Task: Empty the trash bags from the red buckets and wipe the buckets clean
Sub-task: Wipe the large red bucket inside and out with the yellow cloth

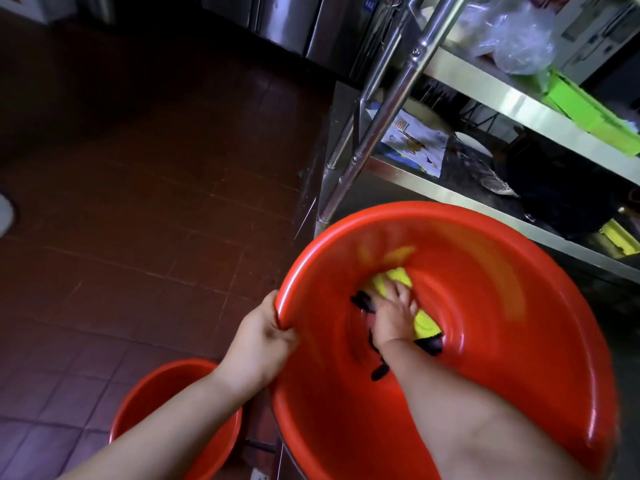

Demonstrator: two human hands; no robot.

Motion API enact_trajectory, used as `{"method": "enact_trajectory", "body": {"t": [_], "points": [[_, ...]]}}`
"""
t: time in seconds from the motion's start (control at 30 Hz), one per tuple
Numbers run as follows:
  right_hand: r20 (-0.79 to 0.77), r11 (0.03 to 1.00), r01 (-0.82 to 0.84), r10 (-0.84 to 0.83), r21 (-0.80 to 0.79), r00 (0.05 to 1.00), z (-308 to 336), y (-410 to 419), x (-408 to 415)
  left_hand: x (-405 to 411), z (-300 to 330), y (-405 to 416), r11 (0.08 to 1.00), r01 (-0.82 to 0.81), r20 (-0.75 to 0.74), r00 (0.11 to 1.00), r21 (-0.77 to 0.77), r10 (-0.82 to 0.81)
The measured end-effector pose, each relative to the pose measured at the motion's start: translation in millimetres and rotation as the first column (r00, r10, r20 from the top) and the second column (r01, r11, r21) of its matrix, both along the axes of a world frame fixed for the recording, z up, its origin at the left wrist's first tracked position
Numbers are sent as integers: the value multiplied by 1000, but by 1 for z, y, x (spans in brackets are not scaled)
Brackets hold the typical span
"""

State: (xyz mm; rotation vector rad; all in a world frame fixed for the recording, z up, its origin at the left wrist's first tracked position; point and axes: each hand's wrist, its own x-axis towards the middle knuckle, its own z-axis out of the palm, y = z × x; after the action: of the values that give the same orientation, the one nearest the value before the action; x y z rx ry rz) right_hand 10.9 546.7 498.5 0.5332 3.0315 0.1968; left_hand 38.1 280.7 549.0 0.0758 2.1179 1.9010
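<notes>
A large red bucket (485, 341) fills the lower right of the head view, tilted with its mouth toward me. My left hand (265, 336) grips its near-left rim, fingers curled over the edge. My right hand (394, 315) reaches deep inside and presses a yellow cloth (424, 322) with dark trim against the bucket's bottom; whether the fingers curl round the cloth is not clear. The hand and cloth are motion-blurred. A second red bucket (156, 403) stands on the floor at the lower left, partly hidden by my left forearm.
A stainless steel shelf rack (485, 81) stands close on the right, its legs (374, 133) just beyond the big bucket. It holds clear plastic bags (516, 43), a green box (588, 109), printed paper (415, 143) and dark items. Dark red floor tiles (156, 202) spread to the left.
</notes>
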Motion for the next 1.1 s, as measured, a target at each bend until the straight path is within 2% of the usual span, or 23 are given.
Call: {"method": "enact_trajectory", "body": {"t": [0.07,0.17,0.23,0.3,0.37,0.43,0.5,0.57,0.67,0.73,0.93,1.0,1.1], "points": [[76,993,-99,104,-67,992,-19,-13,16,3,0,2,999,34,-41,999,-36,-35],[123,980,-94,116,-175,986,-43,-19,41,4,0,-3,989,29,-19,999,-143,-32],[123,971,-191,209,-147,970,-41,-20,47,-5,11,-5,958,1,-86,996,-287,-27],[19,941,-326,329,-96,944,-33,-21,48,-26,34,-1,937,-46,-209,977,-345,-29],[73,920,-386,391,-72,918,-24,-29,52,-54,64,9,918,-31,-313,944,-395,-103],[145,912,-409,411,-43,900,-24,-29,52,-75,88,19,880,46,-341,911,-472,-230],[101,905,-425,424,-15,900,-27,-26,50,-82,98,24,870,143,-308,898,-472,-315],[79,877,-480,477,9,875,-22,-25,46,-79,96,24,874,174,-302,893,-454,-335],[182,854,-518,504,41,845,-7,-24,39,-76,87,19,900,145,-289,916,-411,-280],[194,837,-546,531,34,825,-1,-17,24,-76,82,15,926,122,-251,942,-357,-221],[139,935,-353,345,35,928,22,2,-11,-50,54,9,970,44,-154,985,-237,-82],[68,960,-274,271,48,960,24,10,-3,-40,40,6,977,-3,-121,992,-213,-24],[-24,998,-49,51,48,998,15,22,20,-28,22,4,986,-69,-15,998,-149,68]]}}
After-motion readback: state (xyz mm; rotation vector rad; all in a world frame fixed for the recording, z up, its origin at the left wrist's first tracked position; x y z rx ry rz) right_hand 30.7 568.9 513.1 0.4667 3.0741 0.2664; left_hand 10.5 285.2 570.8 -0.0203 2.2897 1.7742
